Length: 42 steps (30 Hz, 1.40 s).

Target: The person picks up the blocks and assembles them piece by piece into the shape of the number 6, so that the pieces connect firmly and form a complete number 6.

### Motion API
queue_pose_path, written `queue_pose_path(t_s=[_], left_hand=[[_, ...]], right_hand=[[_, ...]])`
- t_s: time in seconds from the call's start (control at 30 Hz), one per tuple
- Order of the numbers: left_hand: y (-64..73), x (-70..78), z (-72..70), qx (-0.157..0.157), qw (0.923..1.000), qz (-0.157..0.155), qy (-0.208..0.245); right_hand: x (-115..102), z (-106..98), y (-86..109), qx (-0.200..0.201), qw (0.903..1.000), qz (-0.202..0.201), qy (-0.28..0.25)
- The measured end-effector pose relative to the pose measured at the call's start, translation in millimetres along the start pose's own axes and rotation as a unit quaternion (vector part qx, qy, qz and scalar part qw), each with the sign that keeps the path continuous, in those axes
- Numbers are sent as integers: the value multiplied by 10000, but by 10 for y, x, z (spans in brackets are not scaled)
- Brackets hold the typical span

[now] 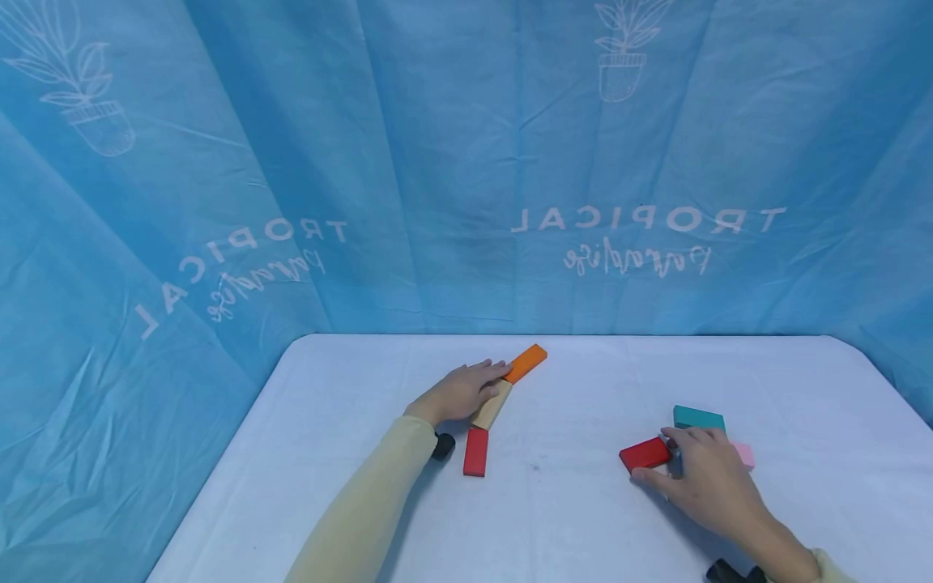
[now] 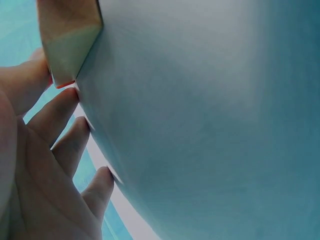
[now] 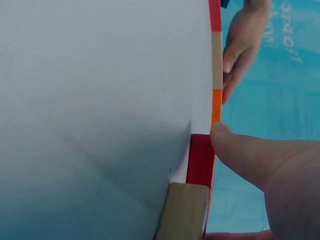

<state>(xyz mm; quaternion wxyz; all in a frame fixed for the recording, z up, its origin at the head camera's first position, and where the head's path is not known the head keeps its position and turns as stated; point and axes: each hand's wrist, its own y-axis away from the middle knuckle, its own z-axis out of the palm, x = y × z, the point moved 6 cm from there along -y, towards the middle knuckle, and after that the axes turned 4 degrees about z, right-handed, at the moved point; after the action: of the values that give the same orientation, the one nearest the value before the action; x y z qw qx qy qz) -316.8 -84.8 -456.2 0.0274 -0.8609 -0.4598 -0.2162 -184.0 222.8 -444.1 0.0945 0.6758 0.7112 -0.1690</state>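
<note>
- Leftmost, the left hand [image 1: 455,394] lay against the natural-wood block [image 1: 493,405], fingers spread and nearly straight, gripping nothing.
- One red block [image 1: 475,453] touched the natural-wood block's near end.
- An orange block [image 1: 527,363] met its far end, angled rightward.
- Well right of the natural-wood block, a second red block [image 1: 645,454] was pinched between the right hand's [image 1: 710,482] bent fingers and thumb; a pale wooden block [image 3: 183,212] showed there too.
- Farther right of it were a teal block [image 1: 698,417] and a pink block [image 1: 744,455], partly hidden.

A three-block row [image 1: 494,407] is laid on the table [image 1: 568,518] before a curtain [image 1: 452,178]; to its right, a block cluster [image 1: 698,418] is partly covered by the right hand [image 1: 710,479].
</note>
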Motion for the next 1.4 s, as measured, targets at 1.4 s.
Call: queue_pose_path(t_s=[1.4], left_hand=[[15, 8, -4, -4, 9999, -35, 107]], right_hand=[[-317, 78, -15, -274, 9974, -421, -509]])
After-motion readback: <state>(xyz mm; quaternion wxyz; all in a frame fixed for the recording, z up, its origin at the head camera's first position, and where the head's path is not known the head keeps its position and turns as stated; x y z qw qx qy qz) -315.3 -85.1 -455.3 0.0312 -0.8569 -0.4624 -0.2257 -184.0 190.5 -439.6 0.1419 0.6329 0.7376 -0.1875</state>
